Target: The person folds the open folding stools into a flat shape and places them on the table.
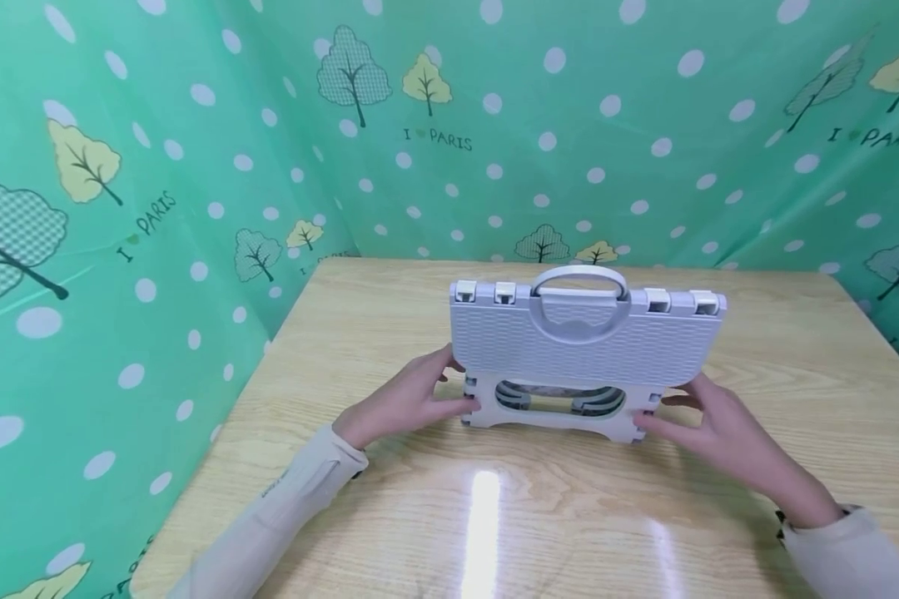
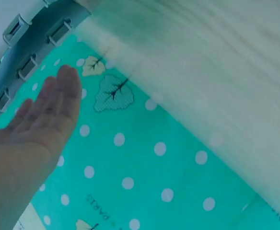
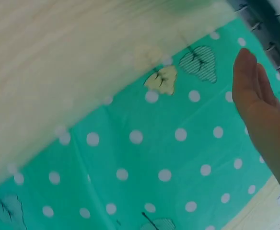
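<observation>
A pale plastic folding step stool point(image 1: 569, 337) stands partly folded on the table, its textured top panel tilted up and its carry handle point(image 1: 580, 274) uppermost. At the stool's left side my left hand point(image 1: 412, 395) holds it, thumb on the front of the leg panel and fingers toward the back. My right hand point(image 1: 727, 428) grips the opposite side in the same manner, thumb in front. The folded inner legs show through the oval opening below. In the left wrist view the fingers point(image 2: 58, 103) look long beside the hinged edge; the thumb is hidden there.
A light wood-grain table point(image 1: 569, 516) carries the stool, with bright reflections near the front. Behind and to the left hangs a green dotted cloth point(image 1: 494, 191) printed with trees, bordering the table's edges.
</observation>
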Tool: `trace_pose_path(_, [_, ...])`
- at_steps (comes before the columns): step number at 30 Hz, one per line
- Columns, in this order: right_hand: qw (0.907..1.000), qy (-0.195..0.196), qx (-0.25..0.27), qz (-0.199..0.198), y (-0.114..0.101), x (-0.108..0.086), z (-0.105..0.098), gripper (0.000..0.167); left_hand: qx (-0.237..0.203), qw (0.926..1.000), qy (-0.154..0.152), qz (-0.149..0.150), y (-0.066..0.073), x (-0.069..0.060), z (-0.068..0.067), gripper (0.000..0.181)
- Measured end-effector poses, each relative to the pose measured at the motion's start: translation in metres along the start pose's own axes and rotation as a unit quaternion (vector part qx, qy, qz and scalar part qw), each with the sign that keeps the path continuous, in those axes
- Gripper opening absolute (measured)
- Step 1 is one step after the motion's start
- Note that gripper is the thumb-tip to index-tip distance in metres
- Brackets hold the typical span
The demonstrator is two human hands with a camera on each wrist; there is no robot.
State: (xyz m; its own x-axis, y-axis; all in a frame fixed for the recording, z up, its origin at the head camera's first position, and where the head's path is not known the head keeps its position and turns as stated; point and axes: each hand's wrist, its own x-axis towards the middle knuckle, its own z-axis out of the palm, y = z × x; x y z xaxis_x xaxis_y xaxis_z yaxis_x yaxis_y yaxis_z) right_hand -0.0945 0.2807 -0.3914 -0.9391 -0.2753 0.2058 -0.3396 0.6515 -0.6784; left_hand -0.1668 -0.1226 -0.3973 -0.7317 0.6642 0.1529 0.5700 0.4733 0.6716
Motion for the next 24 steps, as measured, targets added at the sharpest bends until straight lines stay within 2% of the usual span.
trace_pose_path(3, [0.9996,-0.013,0.024,0.002,-0.0009,0.0015,0.0030,0.077,-0.023,0.9996,-0.013,0.014,-0.0017,0.0007,0.0025,0.066])
trace_pose_path(5, [0.9995,-0.016,0.028,0.006,-0.0018,0.0018,0.0050,0.072,-0.029,0.9994,-0.015,0.012,-0.0024,-0.0001,0.0042,0.062])
trace_pose_path(12, [0.9998,-0.003,0.017,0.003,-0.0028,0.0025,0.0053,0.063,-0.032,0.9994,-0.011,0.012,-0.0023,0.0002,0.0054,0.057])
trace_pose_path(24, [1.0000,0.006,0.002,0.003,-0.0016,0.0033,0.0063,0.058,-0.032,0.9994,-0.011,0.009,-0.0043,0.0010,0.0083,0.057])
